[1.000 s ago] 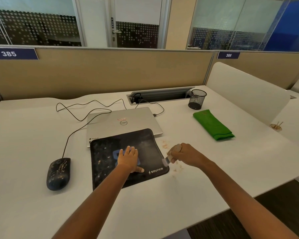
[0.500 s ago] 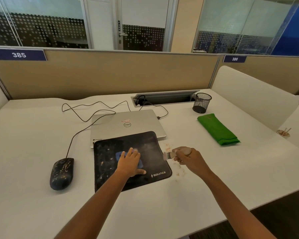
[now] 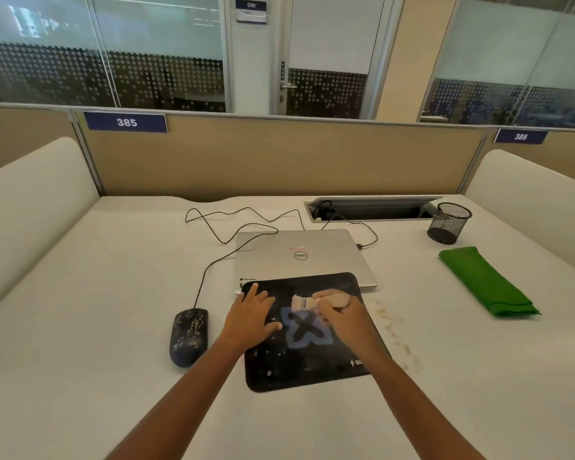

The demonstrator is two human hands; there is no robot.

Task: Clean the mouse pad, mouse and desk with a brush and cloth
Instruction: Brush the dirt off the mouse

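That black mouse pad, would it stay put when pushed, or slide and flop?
Probably floppy: the mouse pad is thin and its far edge lies over the closed laptop's front edge. It may slide on the smooth desk, since the left hand presses flat on it while the right hand holds the brush over it. Likely light too.

Your two bare forearms reach in from the near edge of the desk (image 3: 113, 293) and angle toward each other. Your left hand (image 3: 251, 318) lies palm down with fingers straight and spread, thumb out to the right, pressing on the far-left part of the mouse pad (image 3: 312, 370). Your right hand (image 3: 344, 318), just beside it, is knuckles up, fingers curled round the handle of a brush (image 3: 316, 302) whose bristles point left toward the other hand.
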